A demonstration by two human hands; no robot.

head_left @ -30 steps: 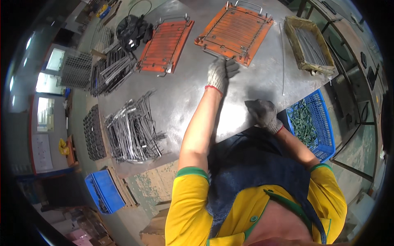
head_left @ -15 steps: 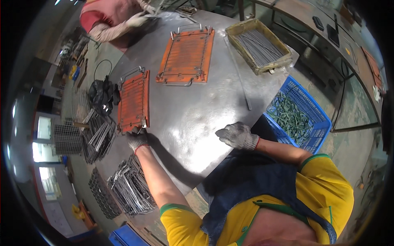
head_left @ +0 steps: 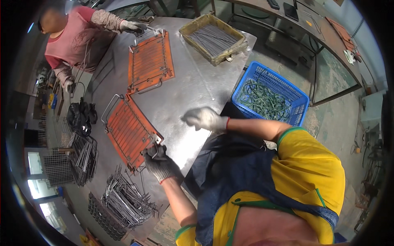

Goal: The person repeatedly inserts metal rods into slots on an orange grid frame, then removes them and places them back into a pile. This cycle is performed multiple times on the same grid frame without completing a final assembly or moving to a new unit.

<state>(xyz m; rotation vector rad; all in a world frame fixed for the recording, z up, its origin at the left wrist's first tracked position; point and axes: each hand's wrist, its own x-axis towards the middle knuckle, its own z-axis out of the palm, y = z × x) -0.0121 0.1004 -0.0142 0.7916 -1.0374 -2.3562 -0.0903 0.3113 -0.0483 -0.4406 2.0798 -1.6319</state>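
My left hand, in a grey knitted glove with a red cuff, is closed on the near corner of an orange board. Metal wires lie across this board, and a bent wire handle sticks out at its far end. The board sits at a slant on the metal table. Over the bare metal to its right is my right hand, also gloved. Its fingers look curled but are smeared by motion, and no object shows in them. A second orange board with wires and bent handles lies just beyond the first.
A co-worker at far left has one gloved hand near the second board's handle. A tray of rods and a long rod lie on the table. A blue basket holds green strips; bundled wire frames are near left.
The near board has turned, its near end swinging right with my left hand. My right hand has moved and is blurred. The co-worker is more upright, arms apart. The whole view has shifted.
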